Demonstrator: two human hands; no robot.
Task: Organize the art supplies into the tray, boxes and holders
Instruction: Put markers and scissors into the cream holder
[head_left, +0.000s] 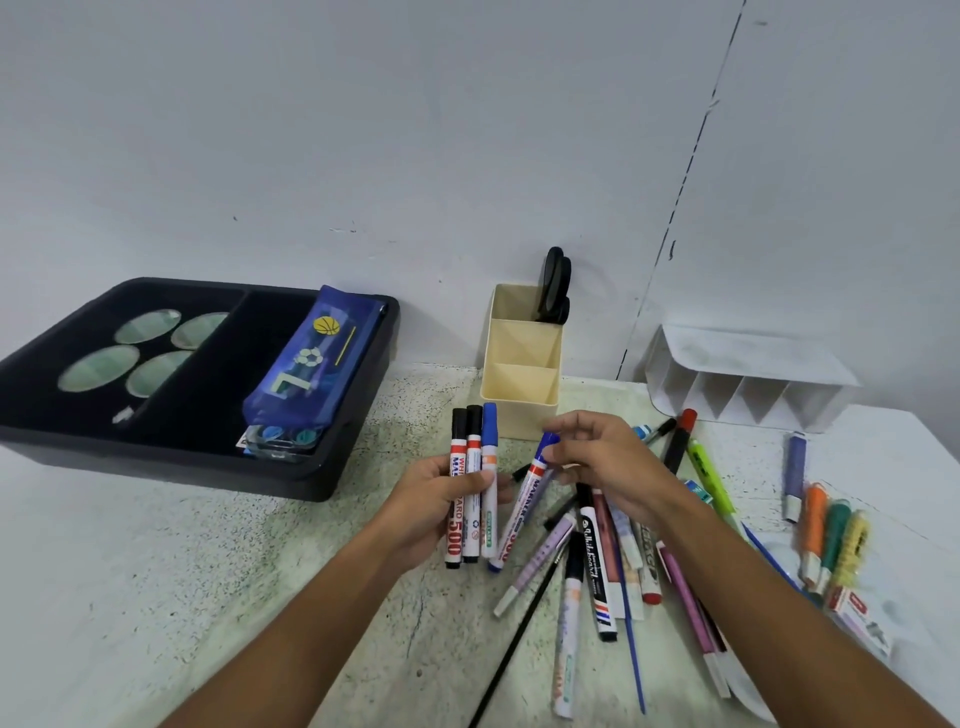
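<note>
**Marker gathering, fourth marker in transit**

Left hand (441, 499) grips three markers (471, 483) upright, fingers curled round mid-barrel, just before the cream holder (522, 374). Right hand (602, 462) pinches a blue marker (524, 501) at its cap end, beside the bundle. Judgement: markers are light, rigid and smooth, so they may slip; hold mid-barrel. More pens (613, 561) lie on the surface (208, 571) right of the holder.

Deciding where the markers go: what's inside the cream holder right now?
The cream holder has black-handled scissors upright in its rear compartment. The two front compartments look empty, though their bottoms are partly hidden.
</note>
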